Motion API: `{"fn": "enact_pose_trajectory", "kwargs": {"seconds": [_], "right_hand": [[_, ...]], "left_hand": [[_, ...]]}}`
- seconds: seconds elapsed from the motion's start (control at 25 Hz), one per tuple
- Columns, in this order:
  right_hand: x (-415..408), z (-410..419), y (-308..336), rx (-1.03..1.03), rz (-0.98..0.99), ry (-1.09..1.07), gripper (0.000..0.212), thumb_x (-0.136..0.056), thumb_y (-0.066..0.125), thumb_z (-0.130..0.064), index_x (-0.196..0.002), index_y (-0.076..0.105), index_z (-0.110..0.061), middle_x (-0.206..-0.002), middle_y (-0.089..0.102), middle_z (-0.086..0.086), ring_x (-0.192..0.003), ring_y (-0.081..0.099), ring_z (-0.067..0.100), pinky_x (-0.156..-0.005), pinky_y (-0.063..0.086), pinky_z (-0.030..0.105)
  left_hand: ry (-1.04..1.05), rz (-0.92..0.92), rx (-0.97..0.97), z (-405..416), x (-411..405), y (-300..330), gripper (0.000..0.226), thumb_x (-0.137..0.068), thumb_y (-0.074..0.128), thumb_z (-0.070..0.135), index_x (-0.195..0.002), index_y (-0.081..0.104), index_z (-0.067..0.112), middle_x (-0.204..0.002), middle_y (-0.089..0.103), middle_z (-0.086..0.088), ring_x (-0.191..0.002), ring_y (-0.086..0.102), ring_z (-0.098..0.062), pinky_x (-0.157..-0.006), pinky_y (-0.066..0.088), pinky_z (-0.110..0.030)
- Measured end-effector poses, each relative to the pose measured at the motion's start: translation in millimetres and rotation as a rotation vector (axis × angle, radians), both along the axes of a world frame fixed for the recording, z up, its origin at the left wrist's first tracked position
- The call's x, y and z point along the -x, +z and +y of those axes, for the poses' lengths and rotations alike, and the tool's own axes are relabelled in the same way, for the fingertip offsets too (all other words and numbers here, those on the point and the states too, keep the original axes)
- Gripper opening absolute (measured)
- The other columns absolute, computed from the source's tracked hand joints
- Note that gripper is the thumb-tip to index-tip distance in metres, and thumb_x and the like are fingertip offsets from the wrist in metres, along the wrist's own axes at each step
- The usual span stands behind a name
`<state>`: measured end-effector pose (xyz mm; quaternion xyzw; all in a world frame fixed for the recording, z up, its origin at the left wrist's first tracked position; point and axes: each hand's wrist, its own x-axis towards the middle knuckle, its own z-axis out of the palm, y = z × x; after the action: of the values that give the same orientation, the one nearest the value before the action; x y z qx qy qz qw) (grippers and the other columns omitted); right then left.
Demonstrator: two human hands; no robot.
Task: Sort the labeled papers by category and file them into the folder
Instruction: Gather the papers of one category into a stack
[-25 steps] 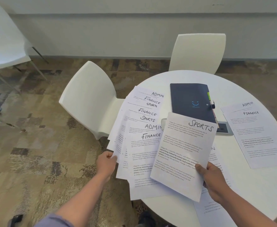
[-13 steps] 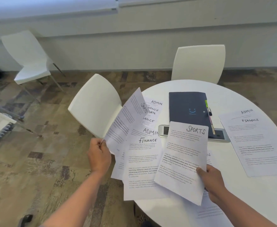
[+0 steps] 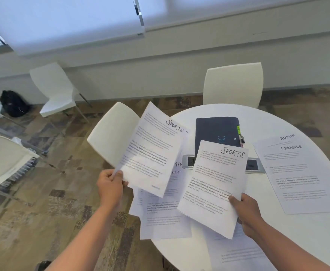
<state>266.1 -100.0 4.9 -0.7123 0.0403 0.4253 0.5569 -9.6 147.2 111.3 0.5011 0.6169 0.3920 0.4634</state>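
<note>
Left hand [image 3: 110,185] pinches raised SPORTS sheet [image 3: 152,151] left of folder [image 3: 217,132] | right hand [image 3: 245,212] grips second SPORTS sheet [image 3: 213,184] before folder

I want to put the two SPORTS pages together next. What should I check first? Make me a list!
1. Left hand grips its SPORTS page firmly: ok, pinched at the lower corner.
2. Right hand holds the other SPORTS page: ok, thumb on top.
3. Both labels match: ok, both read SPORTS.
4. The left hand holds only one sheet: cannot tell, its edge is blurred.
5. The folder is ready for filing: not ok, it lies closed on the table.
6. The ADMIN and FINANCE pile is out of the way: ok, it lies apart to the right.
</note>
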Motion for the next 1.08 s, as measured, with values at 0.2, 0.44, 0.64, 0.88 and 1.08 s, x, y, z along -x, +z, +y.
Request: {"fn": "enact_pose_trajectory", "kwargs": {"seconds": [0.2, 0.44, 0.64, 0.88, 1.08], "right_hand": [[-3.5, 1.9, -0.7, -0.093, 0.126, -0.032, 0.012, -0.102, 0.061, -0.011, -0.112, 0.067, -0.015, -0.106, 0.074, 0.005, -0.097, 0.07, 0.027, -0.077, 0.059, 0.04], [-2.3, 4.5, -1.1, -0.152, 0.201, -0.03, 0.021, -0.099, 0.068, -0.013, -0.12, 0.067, -0.012, -0.111, 0.076, 0.007, -0.102, 0.071, 0.03, -0.093, 0.058, 0.052], [-1.0, -2.1, -1.1, -0.186, 0.229, 0.025, 0.02, -0.097, 0.069, -0.012, -0.117, 0.07, -0.012, -0.106, 0.08, 0.006, -0.099, 0.075, 0.031, -0.08, 0.061, 0.046], [3.5, -10.8, -2.2, -0.213, 0.238, 0.15, 0.025, -0.094, 0.074, -0.011, -0.119, 0.071, -0.009, -0.109, 0.08, 0.009, -0.102, 0.076, 0.034, -0.094, 0.058, 0.059], [7.5, -16.3, 1.7, -0.257, 0.237, 0.236, 0.043, -0.081, 0.082, -0.017, -0.121, 0.071, -0.008, -0.111, 0.079, 0.011, -0.104, 0.075, 0.035, -0.096, 0.057, 0.058]], "left_hand": [[-0.083, -0.107, 0.29, -49.1, -8.4, -31.6, 0.005, -0.103, 0.055, 0.008, -0.105, 0.055, 0.004, -0.095, 0.065, -0.017, -0.062, 0.056, -0.018, -0.061, 0.054, -0.032], [-0.217, -0.078, 0.48, -88.7, -18.0, -60.5, 0.018, -0.1, 0.058, 0.003, -0.116, 0.056, 0.01, -0.102, 0.073, -0.019, -0.062, 0.06, -0.018, -0.066, 0.062, -0.033], [-0.484, 0.144, 0.547, -88.9, -14.2, -61.8, 0.038, -0.091, 0.077, 0.031, -0.122, 0.058, 0.02, -0.106, 0.079, 0.002, -0.093, 0.074, -0.02, -0.08, 0.059, -0.037], [-0.465, -0.034, 0.517, -81.6, -31.9, -55.7, 0.029, -0.096, 0.07, 0.024, -0.121, 0.064, 0.01, -0.111, 0.078, -0.01, -0.1, 0.076, -0.032, -0.093, 0.058, -0.056], [-0.458, -0.06, 0.496, -85.6, -39.5, -56.5, 0.022, -0.098, 0.065, 0.011, -0.119, 0.067, 0.005, -0.111, 0.077, -0.012, -0.1, 0.076, -0.033, -0.091, 0.059, -0.052]]}}
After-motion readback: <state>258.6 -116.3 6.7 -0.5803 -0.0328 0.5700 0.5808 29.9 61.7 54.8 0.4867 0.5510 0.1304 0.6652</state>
